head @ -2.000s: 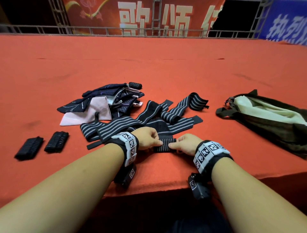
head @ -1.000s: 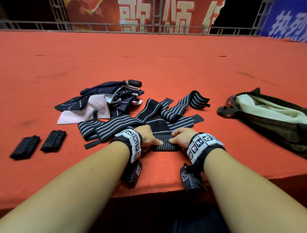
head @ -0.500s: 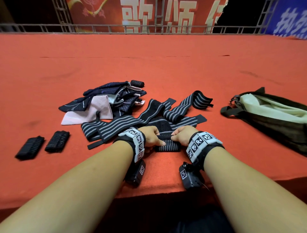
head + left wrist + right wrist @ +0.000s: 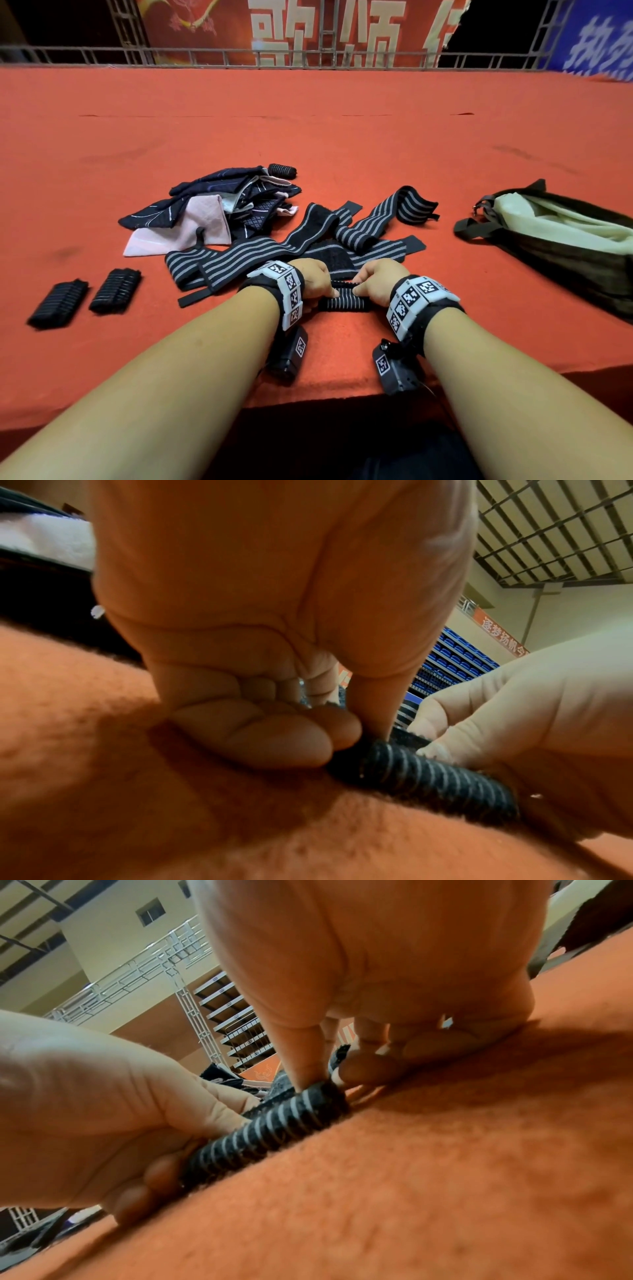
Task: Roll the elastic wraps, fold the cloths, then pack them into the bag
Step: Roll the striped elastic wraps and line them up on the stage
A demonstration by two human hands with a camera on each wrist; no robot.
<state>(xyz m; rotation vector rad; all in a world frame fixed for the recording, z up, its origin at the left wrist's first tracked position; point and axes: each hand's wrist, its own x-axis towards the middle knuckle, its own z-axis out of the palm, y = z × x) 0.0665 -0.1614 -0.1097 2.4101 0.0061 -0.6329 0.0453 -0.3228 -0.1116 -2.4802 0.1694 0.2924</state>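
The left hand and right hand each pinch one end of the soft, stretchy wrap roll, best held by both ends.

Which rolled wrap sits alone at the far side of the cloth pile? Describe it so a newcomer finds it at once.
Start at the heap of dark and pink cloths left of centre on the red carpet. At the heap's far right corner lies the lone rolled wrap, a short black cylinder with thin pale stripes. Unlike the two finished rolls lying side by side at near left, it lies alone against the cloths.
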